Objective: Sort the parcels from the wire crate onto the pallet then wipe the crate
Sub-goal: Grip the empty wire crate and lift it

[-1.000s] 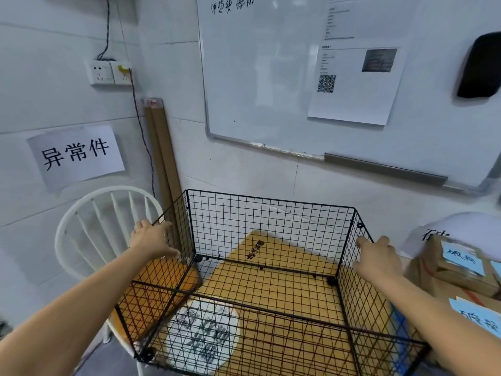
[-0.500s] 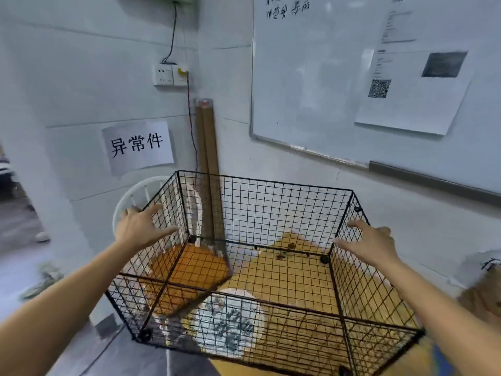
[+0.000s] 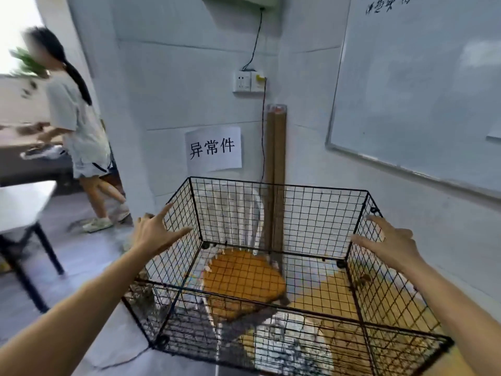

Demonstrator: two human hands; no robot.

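Observation:
The black wire crate (image 3: 279, 185) is empty and hangs between my two hands in front of me. My left hand (image 3: 154, 232) presses on the outside of its left wall with fingers spread and straight. On the opposite wall my right hand (image 3: 390, 245) does the same. Through the mesh I see a white chair (image 3: 238, 213) with an orange cushion (image 3: 244, 278), and a yellow-brown surface (image 3: 339, 299) under the crate's right half. No parcels are in view.
A person (image 3: 78, 126) walks at the left beside a grey table (image 3: 21, 204). A brown cardboard tube (image 3: 276, 147) leans in the wall corner next to a paper sign (image 3: 214, 149). On the right wall hangs a whiteboard (image 3: 420, 90).
The crate and my view have swung left, away from the parcels at the right. My hands went from holding the top rims to pressing flat on the side walls.

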